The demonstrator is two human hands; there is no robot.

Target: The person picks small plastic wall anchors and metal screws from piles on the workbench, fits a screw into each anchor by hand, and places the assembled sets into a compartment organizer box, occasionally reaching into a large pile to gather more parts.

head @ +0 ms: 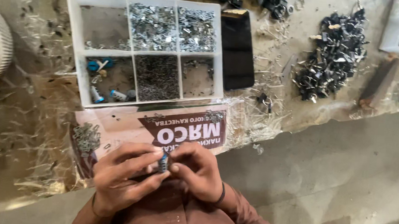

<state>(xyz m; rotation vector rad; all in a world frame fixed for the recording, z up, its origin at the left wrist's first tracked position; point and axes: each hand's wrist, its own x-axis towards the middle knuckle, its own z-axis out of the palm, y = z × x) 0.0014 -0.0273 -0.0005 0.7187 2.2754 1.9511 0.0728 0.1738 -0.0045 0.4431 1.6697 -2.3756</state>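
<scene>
**Two hands pinching a small part over a sorting bench**

Fingertips of both hands are meeting around a small cylindrical part (162,163), pale metal with a blue band, held close to the body at the near edge of the scene. The left hand (122,176) is curling its thumb and forefinger narrowly onto the part from the left, while the right hand (196,171) is pressing in from the right with bent fingers, as if steadying it for fine work. Both grips are tight and narrow; the part is mostly hidden between the fingertips.

Just beyond the hands, a printed pink and brown sheet (131,124) is lying flat on the bench, seemingly serving as a work mat. A small heap of bent wire clips (86,137) is resting on its left end, within easy reach of the left hand.

Farther away, a white compartment tray (74,53) is keeping parts sorted: shiny metal pieces are filling the far middle and far right cells, fine dark pieces the near middle cell, and a few blue-banded cylinders (102,94) like the held one are lying in the near left cell.

A dark phone (237,51) is lying just right of the tray. Well to the far right, a loose pile of black clips (332,57) is spreading over the plastic-covered bench (298,116)
</scene>
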